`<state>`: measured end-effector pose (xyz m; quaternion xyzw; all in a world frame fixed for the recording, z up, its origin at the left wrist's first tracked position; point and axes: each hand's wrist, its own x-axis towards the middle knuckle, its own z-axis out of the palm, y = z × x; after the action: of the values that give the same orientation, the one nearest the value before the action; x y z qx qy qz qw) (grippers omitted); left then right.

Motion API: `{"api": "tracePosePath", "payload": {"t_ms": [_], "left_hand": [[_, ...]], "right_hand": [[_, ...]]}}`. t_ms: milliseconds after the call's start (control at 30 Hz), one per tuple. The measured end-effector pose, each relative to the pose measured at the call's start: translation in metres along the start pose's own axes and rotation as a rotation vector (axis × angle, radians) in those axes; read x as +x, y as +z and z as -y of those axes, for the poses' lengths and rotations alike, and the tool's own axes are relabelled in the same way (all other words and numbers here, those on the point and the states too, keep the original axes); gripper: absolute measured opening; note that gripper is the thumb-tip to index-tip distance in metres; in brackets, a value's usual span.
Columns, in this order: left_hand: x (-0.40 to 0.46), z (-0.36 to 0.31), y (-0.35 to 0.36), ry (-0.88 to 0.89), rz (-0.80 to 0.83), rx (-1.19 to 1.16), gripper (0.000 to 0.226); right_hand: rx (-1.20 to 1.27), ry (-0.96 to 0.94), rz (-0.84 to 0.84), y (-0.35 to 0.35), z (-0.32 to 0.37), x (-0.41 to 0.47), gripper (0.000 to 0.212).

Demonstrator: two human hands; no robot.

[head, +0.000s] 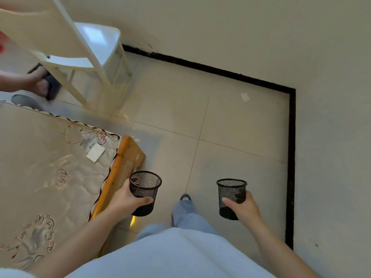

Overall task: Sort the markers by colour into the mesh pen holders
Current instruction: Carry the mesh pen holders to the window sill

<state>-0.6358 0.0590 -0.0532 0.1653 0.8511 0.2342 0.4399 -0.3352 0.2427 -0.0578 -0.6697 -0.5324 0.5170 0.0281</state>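
Both hands, left hand (128, 199) and right hand (244, 207), have fingers wrapped around one empty mesh holder each (145, 192) (231, 197) above the floor (230, 141); no markers show, so setup seems underway, and setting the holders down likely comes next.
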Motion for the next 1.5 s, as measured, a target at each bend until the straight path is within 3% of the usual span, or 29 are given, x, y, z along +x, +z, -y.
{"api": "tracePosePath", "payload": {"t_ms": [200, 367, 467, 600, 700, 867, 1167, 1333, 1500], "left_hand": [[0.058, -0.077, -0.026, 0.054, -0.144, -0.092, 0.083], [0.125, -0.123, -0.058, 0.033, -0.158, -0.152, 0.088], [0.178, -0.151, -0.091, 0.01, -0.141, -0.132, 0.077], [0.252, -0.201, -0.142, 0.019, -0.078, -0.038, 0.082], [0.309, -0.246, -0.181, 0.09, -0.033, 0.028, 0.08], [0.373, -0.32, -0.218, 0.142, -0.038, 0.029, 0.083], [0.47, -0.383, -0.252, -0.083, -0.183, -0.165, 0.078], [0.522, -0.429, -0.302, -0.131, -0.296, -0.303, 0.073], [0.571, -0.459, -0.335, -0.124, -0.327, -0.328, 0.072]], "right_hand": [[-0.119, -0.095, 0.089, 0.013, 0.136, 0.085, 0.063], [-0.001, -0.112, 0.118, 0.04, 0.222, 0.147, 0.055], [0.215, 0.001, 0.119, 0.053, 0.265, 0.184, 0.046], [0.37, 0.106, 0.078, 0.064, 0.328, 0.228, 0.034], [0.337, 0.024, 0.038, 0.072, 0.374, 0.258, 0.025], [0.309, 0.014, 0.029, 0.077, 0.434, 0.304, 0.04], [0.169, -0.016, 0.163, 0.092, 0.577, 0.444, 0.047], [-0.063, -0.146, 0.244, 0.101, 0.7, 0.512, 0.057], [-0.05, -0.213, 0.278, 0.135, 0.794, 0.554, 0.051]]}}
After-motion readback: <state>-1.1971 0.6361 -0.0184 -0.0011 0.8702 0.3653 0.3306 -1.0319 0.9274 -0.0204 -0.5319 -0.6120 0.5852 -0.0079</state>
